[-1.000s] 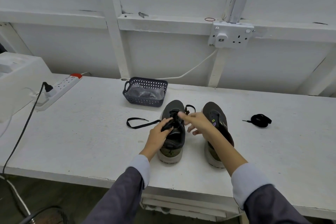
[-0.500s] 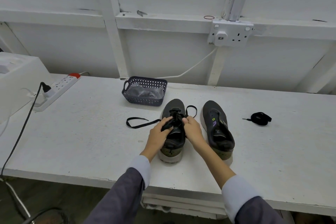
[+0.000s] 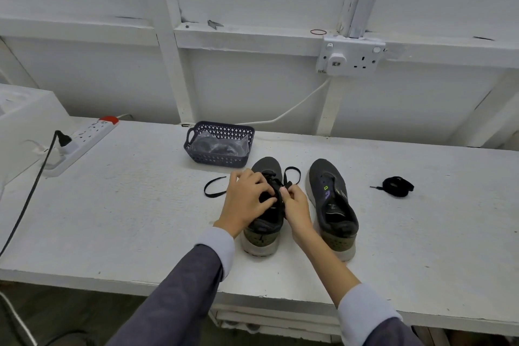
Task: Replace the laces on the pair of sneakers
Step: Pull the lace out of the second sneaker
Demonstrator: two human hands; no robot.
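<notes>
The two sneakers stand side by side on the white table [image 3: 126, 205], toes pointing to the far wall, heels near the person. This way the lacing area of each one faces up, which makes the eyelets easy to reach.

The left hand [image 3: 247, 199] lies over the middle of the left sneaker [image 3: 266, 167], with its fingers curled around the upper at the lacing area. I judge it holds the shoe steady. The right hand [image 3: 295, 205] is closed in a pinch on the black lace [image 3: 292, 174] at the right side of the same shoe. One loop of this lace stands just beyond the right hand, and another part lies flat on the table to the left of the shoe. So the lace is only partly in the eyelets; I cannot tell whether it goes in or comes out.

The right sneaker [image 3: 331, 199] is untouched and seems to have no lace. A bundled black lace [image 3: 396, 186] rests well apart at the right, probably kept aside.

The dark basket [image 3: 219, 159] stands just beyond the left sneaker. It holds a clear plastic bag [image 3: 222, 143] with something dark inside, perhaps more laces, but this is not sure.
</notes>
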